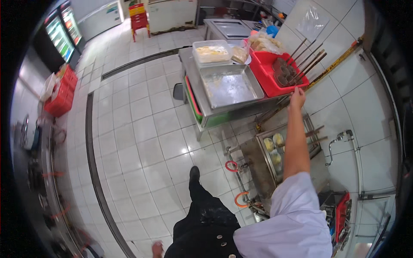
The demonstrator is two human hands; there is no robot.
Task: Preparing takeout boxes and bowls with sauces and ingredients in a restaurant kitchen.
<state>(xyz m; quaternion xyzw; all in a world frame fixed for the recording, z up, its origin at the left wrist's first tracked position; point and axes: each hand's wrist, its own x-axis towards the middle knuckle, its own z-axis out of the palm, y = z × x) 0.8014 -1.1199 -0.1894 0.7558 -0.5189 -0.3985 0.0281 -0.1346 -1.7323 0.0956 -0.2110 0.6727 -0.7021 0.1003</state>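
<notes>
My right hand reaches forward to the near right corner of a red plastic basket, its fingers drawn together at the rim. What lies between them, if anything, is too small to make out. Inside the basket stand several dark, round strainer cups with long, thin handles leaning right. Under my right forearm is a metal cooker with a rectangular well, holding cups of yellowish food and more long handles. My left hand shows only in part at the lower edge, its fingers unclear.
A steel table bears an empty metal tray, a white tub and bagged food. Hoses with red rings run beside the cooker. A floor drain channel crosses the tiles. Red crates stand left.
</notes>
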